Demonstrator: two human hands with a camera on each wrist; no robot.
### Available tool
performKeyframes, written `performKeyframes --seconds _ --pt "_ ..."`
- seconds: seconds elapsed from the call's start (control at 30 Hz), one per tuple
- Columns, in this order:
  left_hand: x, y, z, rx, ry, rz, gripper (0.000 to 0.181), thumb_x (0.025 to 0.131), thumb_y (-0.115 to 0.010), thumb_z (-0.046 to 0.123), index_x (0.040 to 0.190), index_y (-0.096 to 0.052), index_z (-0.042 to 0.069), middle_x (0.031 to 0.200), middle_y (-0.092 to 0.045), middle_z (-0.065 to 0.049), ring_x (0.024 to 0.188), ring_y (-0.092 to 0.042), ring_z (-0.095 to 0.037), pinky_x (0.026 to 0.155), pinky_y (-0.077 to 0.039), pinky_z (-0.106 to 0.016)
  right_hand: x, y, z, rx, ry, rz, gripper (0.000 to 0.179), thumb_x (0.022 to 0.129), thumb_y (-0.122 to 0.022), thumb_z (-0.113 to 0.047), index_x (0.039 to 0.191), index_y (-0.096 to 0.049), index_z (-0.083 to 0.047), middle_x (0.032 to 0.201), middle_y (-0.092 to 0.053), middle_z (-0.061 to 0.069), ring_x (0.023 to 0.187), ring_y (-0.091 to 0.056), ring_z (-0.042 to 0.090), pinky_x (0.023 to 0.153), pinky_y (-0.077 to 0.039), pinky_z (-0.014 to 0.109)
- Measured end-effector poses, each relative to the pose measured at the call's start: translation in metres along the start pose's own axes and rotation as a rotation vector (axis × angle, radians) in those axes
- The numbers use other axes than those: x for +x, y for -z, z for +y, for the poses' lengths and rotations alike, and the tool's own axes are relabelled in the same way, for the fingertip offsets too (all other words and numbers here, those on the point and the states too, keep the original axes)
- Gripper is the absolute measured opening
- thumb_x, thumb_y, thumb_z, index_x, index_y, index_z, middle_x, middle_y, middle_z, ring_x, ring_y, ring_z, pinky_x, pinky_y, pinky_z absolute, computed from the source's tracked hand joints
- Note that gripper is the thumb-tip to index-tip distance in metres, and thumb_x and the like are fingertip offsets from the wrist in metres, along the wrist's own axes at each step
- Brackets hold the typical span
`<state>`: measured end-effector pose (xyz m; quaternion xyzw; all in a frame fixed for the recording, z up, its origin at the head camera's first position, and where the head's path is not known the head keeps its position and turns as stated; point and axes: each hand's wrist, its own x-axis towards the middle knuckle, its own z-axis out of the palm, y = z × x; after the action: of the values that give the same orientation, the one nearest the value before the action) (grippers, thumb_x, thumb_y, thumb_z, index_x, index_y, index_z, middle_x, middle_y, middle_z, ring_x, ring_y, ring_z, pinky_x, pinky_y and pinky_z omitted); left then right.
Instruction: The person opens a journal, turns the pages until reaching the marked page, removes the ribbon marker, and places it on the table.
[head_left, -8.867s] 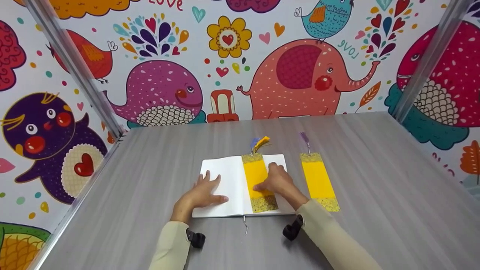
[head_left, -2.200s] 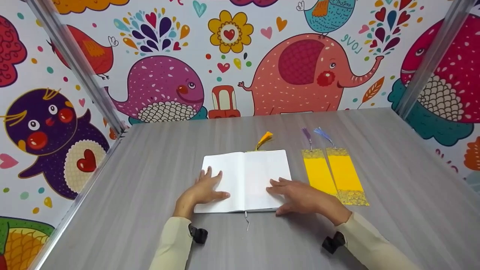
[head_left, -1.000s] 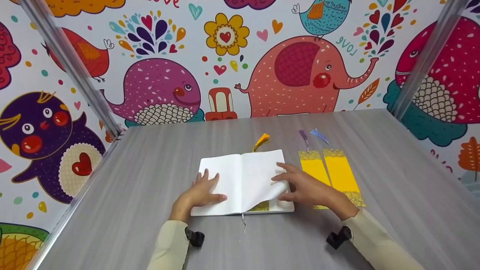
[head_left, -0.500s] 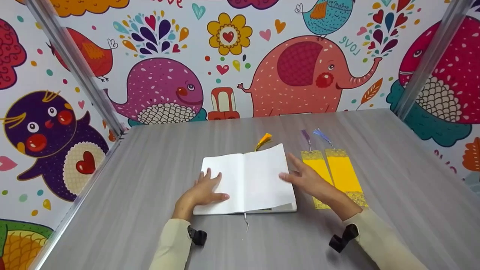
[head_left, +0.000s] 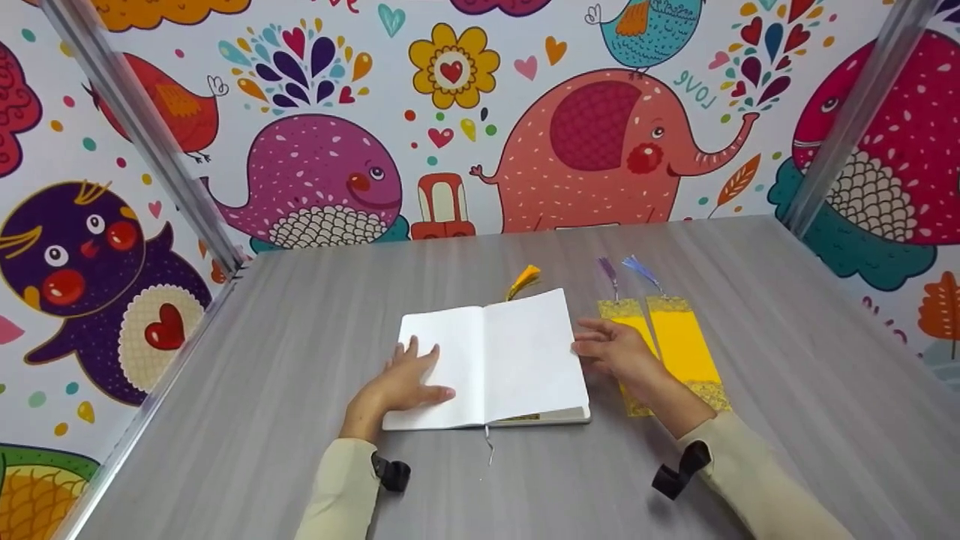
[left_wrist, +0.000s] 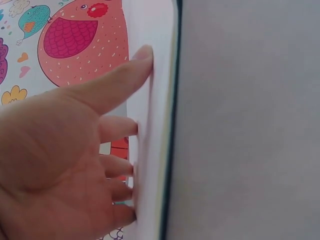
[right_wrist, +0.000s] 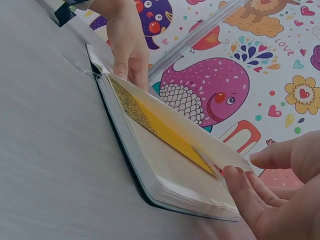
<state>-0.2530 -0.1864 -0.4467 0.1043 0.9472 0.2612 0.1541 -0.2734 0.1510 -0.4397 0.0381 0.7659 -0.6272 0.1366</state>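
Two hands at an open notebook (head_left: 487, 360) lying mid-worktop (head_left: 300, 465). Left hand (head_left: 401, 382) flat on the left page, fingers straight and spread. Right hand (head_left: 615, 352) at the book's right edge, fingers loosely extended, lifting the raised page (right_wrist: 175, 127); a yellow bookmark (right_wrist: 167, 132) lies beneath it, long axis parallel to the spine. Two spare bookmarks (head_left: 679, 341) lie just right, partly under the right hand.

Bright even light, soft shadows, slight blur.

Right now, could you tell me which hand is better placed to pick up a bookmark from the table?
The right hand: it rests over the nearer bookmark, while the left hand presses the notebook.
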Motion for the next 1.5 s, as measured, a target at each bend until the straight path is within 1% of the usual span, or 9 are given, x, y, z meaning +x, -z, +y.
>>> performKeyframes --seconds 0.17,0.3,0.53,0.77,0.93,1.1,1.27,1.37,1.5 --pt "-0.001 0.001 0.001 0.003 -0.005 0.007 0.085 0.091 -0.071 0.035 0.155 -0.03 -0.004 0.161 -0.004 -0.039 0.149 0.002 -0.059 0.121 -0.006 -0.068 0.001 -0.003 -0.002 -0.007 -0.037 0.004 0.051 0.095 -0.068 -0.019 0.144 -0.054 -0.01 0.133 -0.066 0.015 0.101 -0.07 0.019 0.09 -0.059 0.035" --pt "-0.001 0.001 0.0 0.009 -0.011 0.004 0.086 0.091 -0.072 0.036 0.154 -0.03 -0.004 0.16 -0.005 -0.04 0.149 0.001 -0.06 0.121 -0.006 -0.069 0.0 -0.005 -0.004 0.015 -0.049 0.004 0.049 0.095 -0.068 -0.018 0.142 -0.056 -0.011 0.134 -0.065 0.014 0.101 -0.07 0.019 0.09 -0.06 0.035" --pt "-0.001 0.0 0.001 -0.014 0.01 0.012 0.084 0.091 -0.073 0.034 0.154 -0.031 -0.002 0.162 -0.007 -0.038 0.151 -0.001 -0.057 0.122 -0.008 -0.067 0.001 -0.008 -0.009 0.087 -0.019 -0.04 0.053 0.095 -0.067 -0.017 0.145 -0.052 -0.007 0.14 -0.059 0.016 0.104 -0.068 0.016 0.097 -0.057 0.035" --pt "-0.001 0.001 0.001 -0.037 0.02 0.032 0.083 0.089 -0.075 0.031 0.154 -0.034 -0.002 0.162 -0.009 -0.036 0.151 -0.003 -0.056 0.122 -0.008 -0.067 0.005 -0.012 -0.014 0.14 0.015 -0.096 0.049 0.098 -0.063 -0.014 0.144 -0.051 -0.004 0.135 -0.062 0.017 0.1 -0.067 0.018 0.089 -0.058 0.031" --pt "0.0 0.002 0.001 -0.062 0.05 0.072 0.079 0.088 -0.077 0.027 0.152 -0.04 0.001 0.163 -0.014 -0.034 0.151 -0.007 -0.055 0.122 -0.013 -0.065 0.007 -0.017 -0.019 0.169 0.038 -0.116 0.047 0.098 -0.062 -0.016 0.142 -0.053 -0.003 0.126 -0.066 0.013 0.097 -0.068 0.02 0.086 -0.058 0.032" --pt "-0.002 0.002 0.002 -0.139 0.072 0.136 0.063 0.092 -0.073 0.024 0.145 -0.05 0.0 0.162 -0.023 -0.031 0.151 -0.018 -0.05 0.123 -0.019 -0.061 0.008 -0.024 -0.024 0.183 0.046 -0.127 0.044 0.098 -0.062 -0.016 0.139 -0.056 -0.001 0.117 -0.069 0.009 0.092 -0.069 0.02 0.083 -0.059 0.03" --pt "-0.001 0.005 0.0 -0.24 0.025 0.222 0.049 0.101 -0.059 0.028 0.138 -0.057 -0.004 0.153 -0.041 -0.03 0.147 -0.033 -0.046 0.121 -0.026 -0.057 0.009 -0.031 -0.028 0.19 0.054 -0.142 0.042 0.098 -0.062 -0.018 0.137 -0.057 -0.002 0.116 -0.07 0.008 0.094 -0.068 0.02 0.083 -0.059 0.029" --pt "0.0 0.007 -0.001 -0.333 0.024 0.256 0.05 0.104 -0.053 0.033 0.138 -0.057 -0.003 0.149 -0.05 -0.026 0.145 -0.039 -0.043 0.12 -0.03 -0.056 0.011 -0.036 -0.029 0.195 0.062 -0.156 0.039 0.099 -0.061 -0.019 0.135 -0.059 -0.003 0.116 -0.069 0.007 0.095 -0.067 0.021 0.084 -0.058 0.029" --pt "0.002 0.01 -0.004 -0.464 0.057 0.286 0.06 0.106 -0.044 0.041 0.143 -0.049 -0.006 0.151 -0.048 -0.024 0.146 -0.038 -0.042 0.121 -0.029 -0.055 0.013 -0.044 -0.031 0.201 0.072 -0.187 0.037 0.1 -0.06 -0.02 0.132 -0.06 -0.003 0.115 -0.069 0.007 0.094 -0.067 0.021 0.082 -0.059 0.03"
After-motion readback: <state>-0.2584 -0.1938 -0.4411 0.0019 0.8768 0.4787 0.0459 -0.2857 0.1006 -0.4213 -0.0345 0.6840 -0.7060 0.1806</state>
